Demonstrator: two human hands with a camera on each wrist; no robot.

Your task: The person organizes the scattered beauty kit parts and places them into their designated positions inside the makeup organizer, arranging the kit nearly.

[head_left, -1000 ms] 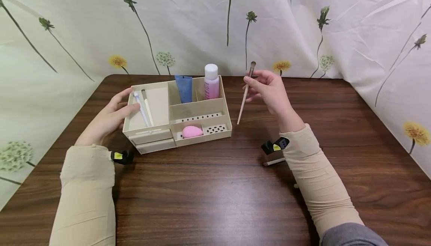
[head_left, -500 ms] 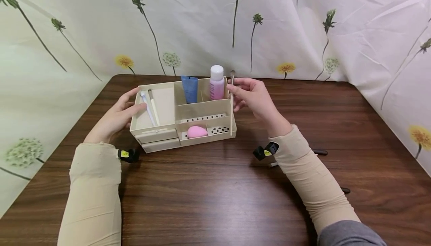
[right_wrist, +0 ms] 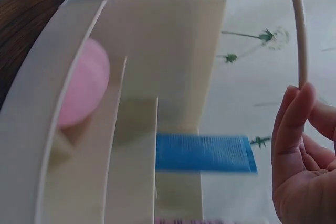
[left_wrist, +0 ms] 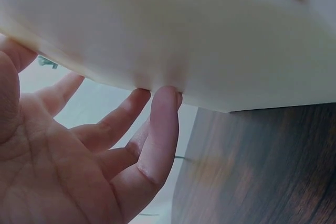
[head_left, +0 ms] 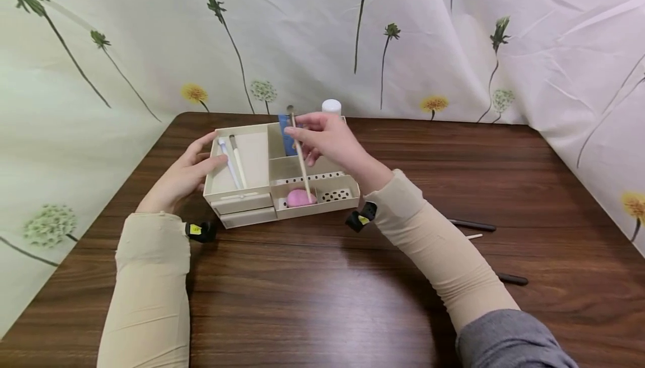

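A cream desktop organizer (head_left: 254, 152) stands on the table. My left hand (head_left: 181, 177) holds its left side, thumb over the rim; in the left wrist view, fingertips (left_wrist: 165, 98) touch the outer wall. Above the compartments my right hand (head_left: 335, 141) pinches a makeup brush (head_left: 301, 161) between thumb and fingers, bristles up, handle slanting down. The handle's lower end overlaps a pink makeup sponge (head_left: 296, 198) in the front compartment. A blue tube (right_wrist: 205, 153) stands behind, partly hidden by the right hand in the head view. Two slim brushes (head_left: 239, 163) lie in the left tray.
A bottle's white cap (head_left: 331, 106) shows behind the right hand. On the table at right, partly covered by the right forearm, are a dark-handled item (head_left: 476, 225), a pale stick end (head_left: 475, 236) and another dark handle (head_left: 513, 279). A floral cloth (head_left: 312, 37) hangs behind the table.
My right hand has carried the brush leftward, from beside the organizer to above its middle compartments. The left hand keeps its place on the organizer, and the head view has shifted slightly.
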